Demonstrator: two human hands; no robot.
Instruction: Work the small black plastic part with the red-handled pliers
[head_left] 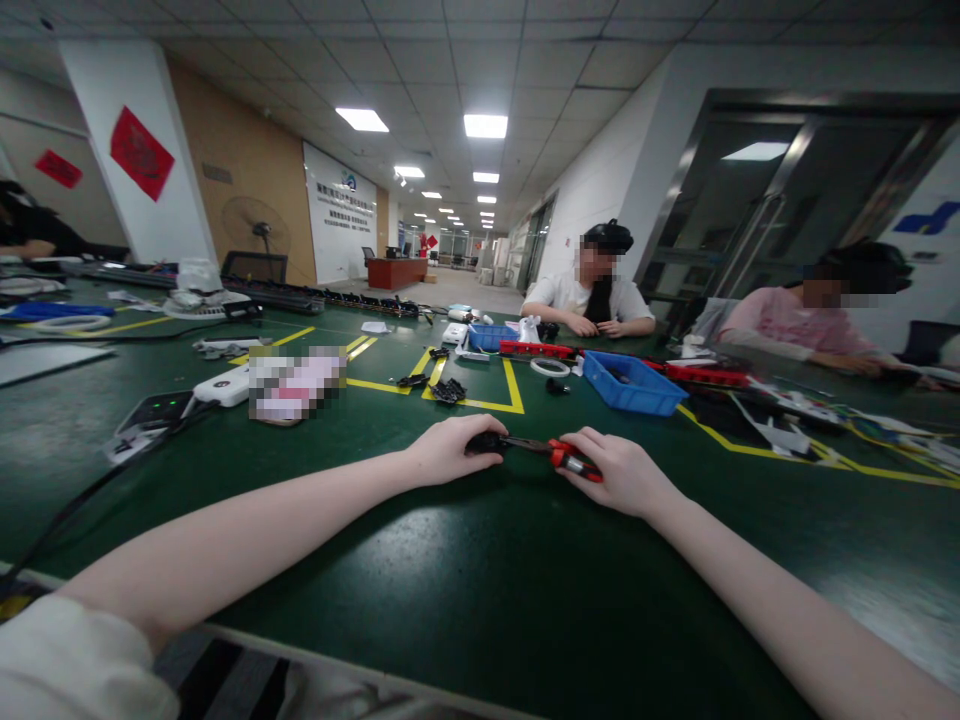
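Observation:
My left hand (pixel 455 450) is closed around a small black part (pixel 486 443), whose exact kind I cannot make out. In my right hand (pixel 619 470) are pliers with red and black handles (pixel 571 458), their metal jaws (pixel 529 444) pointing left. The jaw tips meet the black part, though whether they grip it is too small to tell. Both hands are just above the green table (pixel 420 580). Beyond my left hand lies a cluster of small black pieces (pixel 448 391), beside another black piece (pixel 412 380).
A blue bin (pixel 634 382) stands past my right hand, near a white ring (pixel 550 368) and a small black item (pixel 556 386). To the left are a phone (pixel 296 385), a white power strip (pixel 225 386) and cables. Two people sit across the table at the right.

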